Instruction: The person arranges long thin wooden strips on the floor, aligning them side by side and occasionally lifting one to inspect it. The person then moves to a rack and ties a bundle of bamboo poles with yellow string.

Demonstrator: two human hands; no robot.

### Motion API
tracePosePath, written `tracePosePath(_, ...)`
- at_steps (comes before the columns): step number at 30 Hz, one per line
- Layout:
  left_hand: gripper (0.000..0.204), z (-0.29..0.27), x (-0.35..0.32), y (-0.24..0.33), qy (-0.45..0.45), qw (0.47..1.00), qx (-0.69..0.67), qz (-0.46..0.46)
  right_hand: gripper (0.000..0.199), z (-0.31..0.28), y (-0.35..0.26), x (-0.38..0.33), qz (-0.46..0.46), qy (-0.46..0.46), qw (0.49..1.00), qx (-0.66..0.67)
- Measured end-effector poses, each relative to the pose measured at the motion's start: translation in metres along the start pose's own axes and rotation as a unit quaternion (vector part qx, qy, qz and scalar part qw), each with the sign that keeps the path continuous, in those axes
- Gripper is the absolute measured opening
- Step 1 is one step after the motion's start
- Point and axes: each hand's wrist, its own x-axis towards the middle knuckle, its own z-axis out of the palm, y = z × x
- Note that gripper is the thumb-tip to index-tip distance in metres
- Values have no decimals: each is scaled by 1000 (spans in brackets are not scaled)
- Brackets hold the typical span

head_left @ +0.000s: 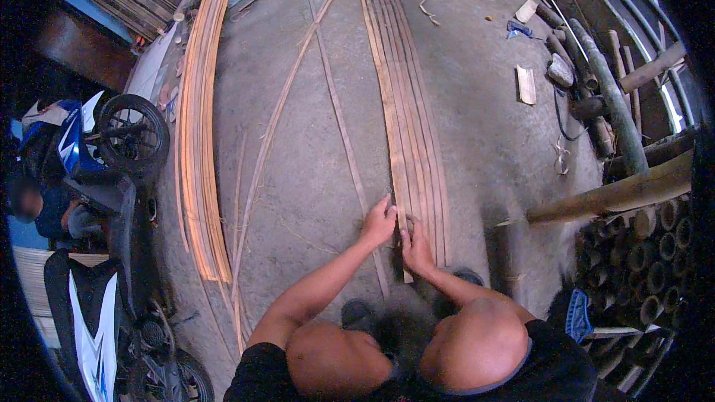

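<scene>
Several long, flat bamboo strips (402, 97) lie side by side on the concrete floor, running away from me. Close to their near end, my right hand (417, 247) grips the leftmost bamboo strip (398, 171), whose end sticks out below the fingers. Just left of that strip's edge is my left hand (378, 223), its fingers closed and the thumb pointing forward. Whatever sits in the left fingers is too small to make out. A thin loose strip (339, 112) passes along the floor beside the left hand, partly hidden under the forearm.
Left, an orange-brown bundle of bamboo strips (199, 141) lies by a parked motorbike (134, 130); a person (74, 216) sits beyond. A crossing loose strip (275, 115) spans the floor. Right are cut bamboo tubes (644, 253), a stone (561, 71) and a thick pole (618, 190).
</scene>
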Motion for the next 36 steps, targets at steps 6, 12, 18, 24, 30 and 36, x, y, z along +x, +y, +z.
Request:
tracePosePath(6, 60, 0, 25, -14, -44, 999, -8, 18, 47, -5, -3, 15, -53, -52, 995, -73)
tracePosePath(12, 63, 5, 29, -10, -70, 997, -7, -31, 42, -32, 15, 21, -69, -136, 965, -211)
tracePosePath(18, 60, 19, 39, -31, -22, 999, 38, -14, 42, -36, 27, 14, -84, -123, 964, -223)
tracePosePath(24, 62, 12, 35, -15, -58, 997, 11, -57, 43, -36, 31, 16, -96, -106, 967, -211)
tracePosePath(30, 64, 4, 28, 5, -45, 997, 47, -34, 45, -39, 23, 15, -94, -103, 968, -210)
tracePosePath(36, 66, 4, 28, -2, -44, 998, 54, -1, 50, -44, 3, 15, -72, -148, 953, -253)
